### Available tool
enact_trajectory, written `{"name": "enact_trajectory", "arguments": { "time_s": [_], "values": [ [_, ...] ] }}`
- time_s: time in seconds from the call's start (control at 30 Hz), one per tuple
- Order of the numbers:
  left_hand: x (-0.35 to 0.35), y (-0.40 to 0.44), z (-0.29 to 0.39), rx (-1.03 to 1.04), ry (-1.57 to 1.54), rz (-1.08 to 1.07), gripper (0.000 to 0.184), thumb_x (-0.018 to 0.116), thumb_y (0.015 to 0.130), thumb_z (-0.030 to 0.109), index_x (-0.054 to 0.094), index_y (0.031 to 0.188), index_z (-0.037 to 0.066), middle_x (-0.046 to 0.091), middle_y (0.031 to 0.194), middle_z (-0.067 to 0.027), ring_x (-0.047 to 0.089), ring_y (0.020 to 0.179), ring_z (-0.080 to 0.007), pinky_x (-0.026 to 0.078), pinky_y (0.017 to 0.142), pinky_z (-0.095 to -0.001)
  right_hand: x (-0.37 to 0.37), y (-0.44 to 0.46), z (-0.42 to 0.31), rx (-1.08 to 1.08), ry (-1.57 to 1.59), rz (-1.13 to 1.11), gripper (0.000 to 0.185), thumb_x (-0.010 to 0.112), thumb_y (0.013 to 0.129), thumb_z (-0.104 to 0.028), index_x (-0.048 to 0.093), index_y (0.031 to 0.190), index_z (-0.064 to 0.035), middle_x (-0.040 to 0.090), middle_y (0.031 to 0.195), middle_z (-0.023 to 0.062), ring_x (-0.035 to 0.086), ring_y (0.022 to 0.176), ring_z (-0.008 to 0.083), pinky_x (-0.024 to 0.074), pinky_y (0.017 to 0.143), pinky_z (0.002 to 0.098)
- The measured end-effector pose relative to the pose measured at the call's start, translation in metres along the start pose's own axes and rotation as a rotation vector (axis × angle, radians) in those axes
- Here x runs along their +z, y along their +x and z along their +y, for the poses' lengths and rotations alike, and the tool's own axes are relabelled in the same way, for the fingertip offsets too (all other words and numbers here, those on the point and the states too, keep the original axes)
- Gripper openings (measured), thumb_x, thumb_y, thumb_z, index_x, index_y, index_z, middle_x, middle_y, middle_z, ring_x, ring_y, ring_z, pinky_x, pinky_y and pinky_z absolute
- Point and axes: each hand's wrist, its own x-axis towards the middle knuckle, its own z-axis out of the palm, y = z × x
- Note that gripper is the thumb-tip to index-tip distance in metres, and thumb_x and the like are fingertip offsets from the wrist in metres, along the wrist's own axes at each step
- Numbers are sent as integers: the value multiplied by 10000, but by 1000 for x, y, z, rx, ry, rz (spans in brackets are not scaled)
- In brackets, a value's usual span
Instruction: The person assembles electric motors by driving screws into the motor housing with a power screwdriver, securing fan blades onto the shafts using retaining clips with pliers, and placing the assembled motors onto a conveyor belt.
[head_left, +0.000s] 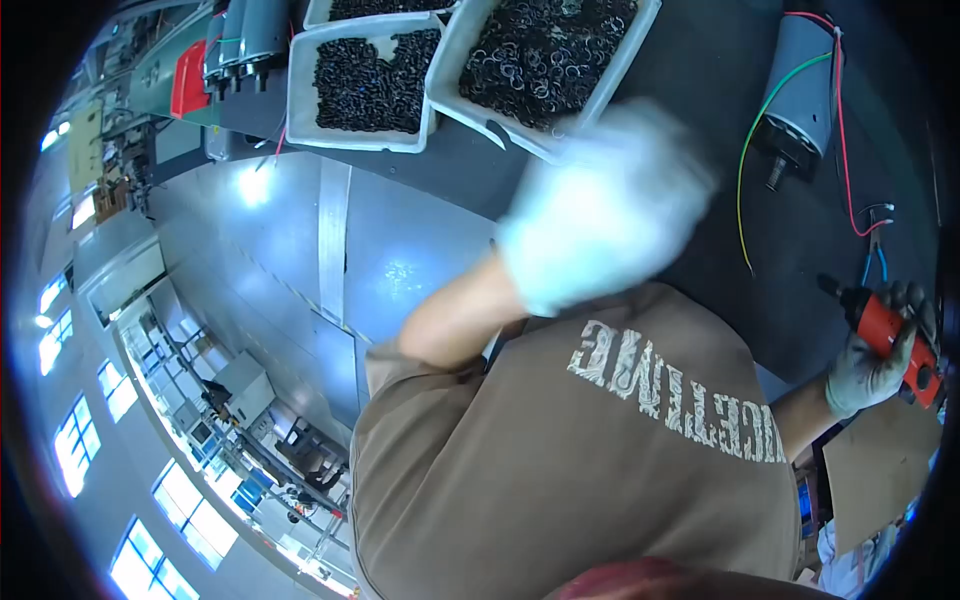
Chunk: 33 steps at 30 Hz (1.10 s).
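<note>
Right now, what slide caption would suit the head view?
Gloved right hand holding a red tool, blurred left hand near a bin of rings.

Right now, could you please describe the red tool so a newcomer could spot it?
Find the dark table, then look to the gloved right hand at the picture's right. The red tool in its grip has a black nose, unlike the grey cylinder nearby.

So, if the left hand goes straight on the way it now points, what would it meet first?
Probably the grey cylindrical motor; however, the left hand is blurred and its height is unclear, so it might pass above.
</note>
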Motion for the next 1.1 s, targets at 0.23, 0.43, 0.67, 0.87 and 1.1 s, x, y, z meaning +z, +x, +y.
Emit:
{"name": "enact_trajectory", "arguments": {
  "time_s": [0.23, 0.43, 0.67, 0.87, 1.1],
  "values": [
    [-27, -57, -206, -605, 521, -37, 270, 596, 870, 252, 709, 1035, 69, 676, 1081, -183, 625, 1041, -357, 478, 941, -420, -19, -19, 9, 52, -63, 100, 359, 536, 947, -142, 524, 1251, 47, 586, 1188, 178, 579, 1009, 241, 459, 932, 395],
    [-25, -50, -196, -603, 562, -191, 283, 588, 868, 202, 665, 1086, 39, 641, 1155, -212, 624, 1031, -378, 490, 913, -444, -9, -25, 13, 89, 20, 125, 362, 576, 931, -129, 512, 1252, 26, 588, 1182, 167, 593, 993, 219, 467, 922, 374],
    [-27, -58, -201, -687, 517, -129, 404, 614, 872, 188, 582, 1220, -15, 585, 1248, -241, 564, 1154, -380, 447, 993, -433, 20, -18, -7, 15, 108, 80, 339, 577, 893, -33, 496, 1221, -2, 585, 1100, 151, 579, 912, 203, 474, 845, 358],
    [-19, -59, -215, -587, 479, -50, 340, 636, 862, 157, 618, 1133, -47, 652, 1079, -245, 610, 1037, -394, 477, 918, -442, 15, -18, -11, 33, 146, 45, 323, 578, 903, -44, 506, 1213, 10, 574, 1095, 156, 576, 916, 211, 470, 851, 366],
    [-63, -33, -150, -834, -294, 253, 165, 582, 932, 63, 604, 1058, -42, 658, 893, -128, 644, 818, -244, 515, 704, -343, -2, -28, -2, 125, 212, 54, 322, 550, 940, -86, 504, 1243, 12, 559, 1168, 178, 542, 957, 216, 434, 932, 395]
  ]
}}
